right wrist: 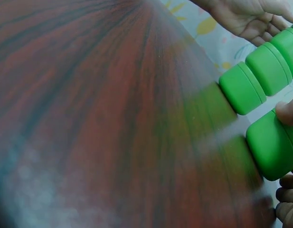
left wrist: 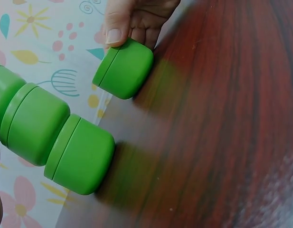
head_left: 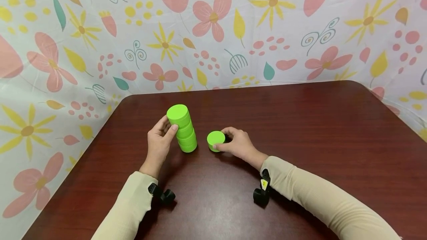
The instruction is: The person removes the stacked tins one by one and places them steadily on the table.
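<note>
Several round, lime-green lidded containers stand in a stack (head_left: 185,132) left of the table's middle. My left hand (head_left: 158,145) holds the stack near its top, thumb on the near side and fingers behind. Just to the right, a single green container (head_left: 216,136) of the same kind sits upright, lid up. My right hand (head_left: 241,143) pinches it at its right side between thumb and fingers. Seen from the left wrist, the right thumb lies on the lid's edge of this lone container (left wrist: 127,71). A small gap separates it from the stack's lowest container (right wrist: 241,89).
Under everything is a dark red-brown wooden table (head_left: 293,121) with a glossy top and rounded far corners. A white curtain (head_left: 213,58) printed with flowers and leaves hangs behind it and along the left side. Black wrist cameras (head_left: 261,195) hang below both sleeves.
</note>
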`<action>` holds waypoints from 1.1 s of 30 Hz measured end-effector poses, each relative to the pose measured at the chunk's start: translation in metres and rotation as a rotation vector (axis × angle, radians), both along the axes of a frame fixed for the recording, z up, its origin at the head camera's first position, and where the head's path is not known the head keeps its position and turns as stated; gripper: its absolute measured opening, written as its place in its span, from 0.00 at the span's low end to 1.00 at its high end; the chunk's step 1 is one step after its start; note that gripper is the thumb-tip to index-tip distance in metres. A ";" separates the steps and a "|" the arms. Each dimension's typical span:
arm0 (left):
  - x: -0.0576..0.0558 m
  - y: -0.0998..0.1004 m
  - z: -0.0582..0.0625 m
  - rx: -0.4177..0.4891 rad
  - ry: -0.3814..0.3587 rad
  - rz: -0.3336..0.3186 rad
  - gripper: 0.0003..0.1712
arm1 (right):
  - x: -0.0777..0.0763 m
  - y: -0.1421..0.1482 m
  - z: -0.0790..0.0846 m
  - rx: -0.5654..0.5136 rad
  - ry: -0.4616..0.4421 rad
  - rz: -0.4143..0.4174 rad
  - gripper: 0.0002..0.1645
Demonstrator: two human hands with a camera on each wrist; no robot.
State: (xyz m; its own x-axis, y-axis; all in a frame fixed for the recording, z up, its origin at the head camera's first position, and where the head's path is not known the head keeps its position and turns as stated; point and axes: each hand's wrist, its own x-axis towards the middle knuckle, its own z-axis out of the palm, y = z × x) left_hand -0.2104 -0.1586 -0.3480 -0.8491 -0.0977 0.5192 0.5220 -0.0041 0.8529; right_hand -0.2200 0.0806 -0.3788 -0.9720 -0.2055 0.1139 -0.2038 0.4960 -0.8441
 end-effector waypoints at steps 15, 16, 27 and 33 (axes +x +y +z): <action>-0.001 -0.003 0.000 -0.002 -0.005 0.002 0.22 | 0.001 -0.003 0.000 0.004 -0.020 -0.001 0.27; -0.001 -0.004 0.000 -0.001 -0.003 0.000 0.22 | 0.001 -0.003 0.001 -0.001 -0.024 -0.003 0.28; -0.002 -0.003 -0.003 0.034 -0.004 -0.075 0.25 | -0.005 0.005 0.022 -0.021 -0.034 0.019 0.39; -0.001 -0.005 -0.005 0.029 -0.020 -0.057 0.25 | -0.012 0.003 0.043 -0.034 0.012 0.063 0.39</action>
State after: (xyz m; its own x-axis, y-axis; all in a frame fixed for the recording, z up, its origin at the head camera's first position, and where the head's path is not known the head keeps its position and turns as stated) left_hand -0.2117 -0.1637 -0.3528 -0.8637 -0.0637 0.5000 0.5034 -0.0576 0.8621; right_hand -0.2320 0.0839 -0.3359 -0.9556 -0.2623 0.1339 -0.2444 0.4527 -0.8575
